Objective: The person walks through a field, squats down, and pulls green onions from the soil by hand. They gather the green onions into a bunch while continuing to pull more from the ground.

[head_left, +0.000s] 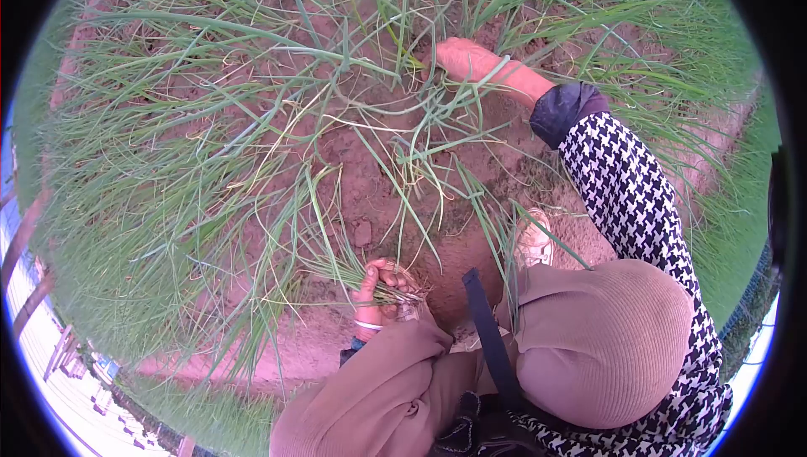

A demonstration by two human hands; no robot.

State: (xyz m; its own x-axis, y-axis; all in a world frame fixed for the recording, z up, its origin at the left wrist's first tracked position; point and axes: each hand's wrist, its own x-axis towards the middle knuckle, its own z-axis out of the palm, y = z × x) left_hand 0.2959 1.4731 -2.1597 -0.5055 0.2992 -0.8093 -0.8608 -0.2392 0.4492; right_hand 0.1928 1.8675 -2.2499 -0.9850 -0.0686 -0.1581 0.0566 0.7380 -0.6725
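My left hand (382,286) is low in the view, its fingers closed round a bunch of pulled green onions (339,270). Their pale, stringy root ends show at the right side of the fist, and the long leaves fan out to the upper left. A white band circles that wrist. Farther out, my right hand (464,59) reaches down among standing green onions (409,55), close to the soil. Its fingers are curled in at the stem bases and partly hidden by leaves.
Reddish-brown soil (353,154) lies between the hands, with bent leaves across it. Dense green onion rows (160,146) grow to the left and right. A shoe (535,240) stands on the soil near my knee (605,339). A dark strap (487,322) hangs in front of me.
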